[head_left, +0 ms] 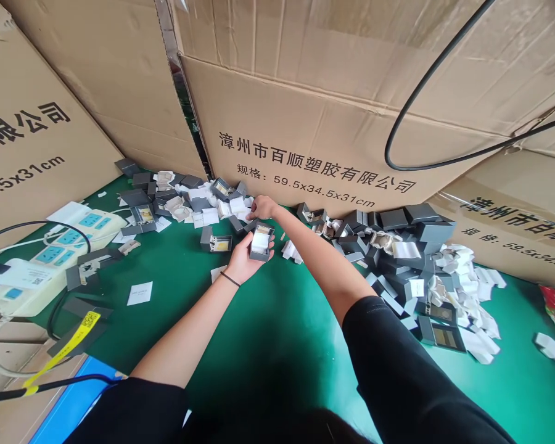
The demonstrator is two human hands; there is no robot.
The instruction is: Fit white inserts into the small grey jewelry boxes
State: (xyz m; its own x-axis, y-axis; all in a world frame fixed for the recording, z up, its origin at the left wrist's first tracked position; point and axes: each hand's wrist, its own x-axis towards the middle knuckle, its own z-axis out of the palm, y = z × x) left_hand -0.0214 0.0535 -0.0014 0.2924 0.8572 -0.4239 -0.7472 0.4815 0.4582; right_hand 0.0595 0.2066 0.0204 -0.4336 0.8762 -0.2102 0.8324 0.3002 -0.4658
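My left hand point(243, 262) is closed round a small dark grey box point(260, 253), tilted toward me, with a white lining showing inside. Just beyond it, my right hand point(263, 207) reaches over to the edge of a heap of crumpled white paper pieces point(224, 209). Its fingers are bent together at the paper, and what is between them is too small to make out. An opened grey box point(220, 244) with a yellowish inside lies left of my left hand.
Grey boxes point(393, 219) and torn white paper point(465, 283) are piled at the right on the green table point(277, 345). Large cardboard cartons point(305, 111) wall the back. A power strip point(60, 250) with cables lies left; a black cable point(398, 123) hangs upper right.
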